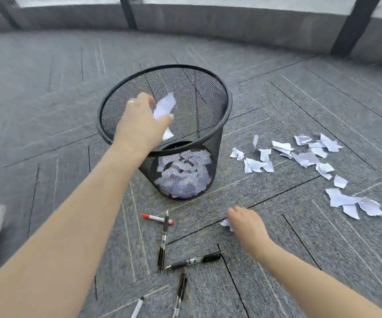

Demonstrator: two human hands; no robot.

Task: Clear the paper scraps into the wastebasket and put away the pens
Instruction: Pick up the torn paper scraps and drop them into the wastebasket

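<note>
Far left, the left hand (143,125) hangs over the mouth of the wastebasket (222,136), fingers curled round a bunch of white paper (164,106), so that lot sits above the opening and looks ready to drop. Through the black mesh you can see a heap of scraps already lying in the bottom.

Down on the carpet (47,111), in front of the basket, the pens wait untouched: a red-capped marker (156,218) crossed by a black pen (164,239) running near to far, then another black pen (195,260) lying crosswise, a third black pen (181,291) below it, and a white pen (137,307) at the bottom edge.

Moving right, the right hand (248,223) is low on the floor, fingers closing on a small scrap (226,224) at its fingertips. Whether it has a firm pinch, I cannot tell.

Now the key bit: the big scatter of loose scraps (309,157) lies to the right of the basket and beyond the right hand, strung out in a band running from near the basket away to the far right. The right hand is clearly the nearer one, so my call is it does the gathering while the left does the dumping. Plenty still to clear.
</note>
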